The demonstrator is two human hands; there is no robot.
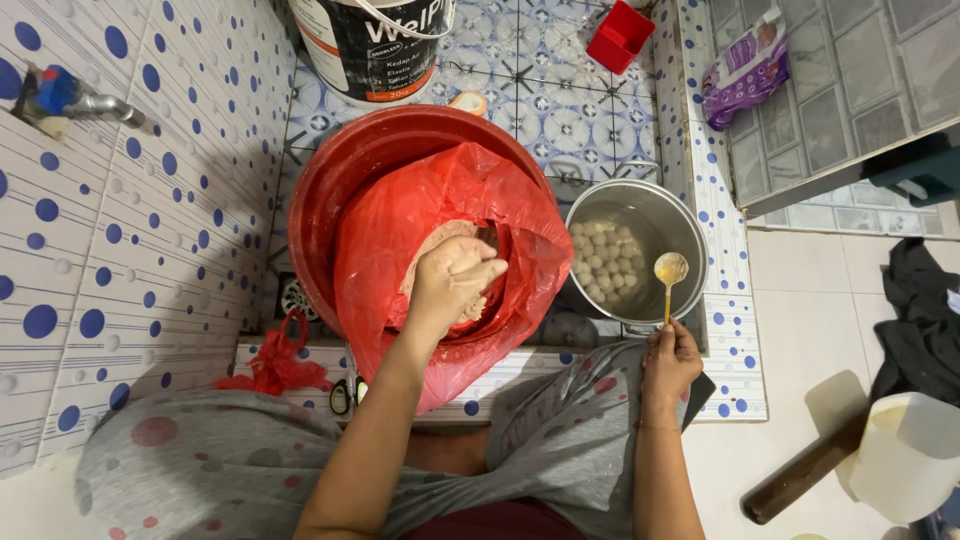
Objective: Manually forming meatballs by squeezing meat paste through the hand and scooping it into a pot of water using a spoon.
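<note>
Head view shows pale paste [440,243] inside a red plastic bag [400,215] lining a red basin [330,170], the left hand [455,280] fisted around a lump of it, while the right hand [670,360] grips a spoon [669,272] over a steel pot [680,215] of small balls [603,262].

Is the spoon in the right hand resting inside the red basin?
No, the right hand holds the spoon over the metal pot of pale balls.

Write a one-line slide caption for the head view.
Left hand squeezes paste in a red bag; right hand holds a spoon over a steel pot of balls.
</note>
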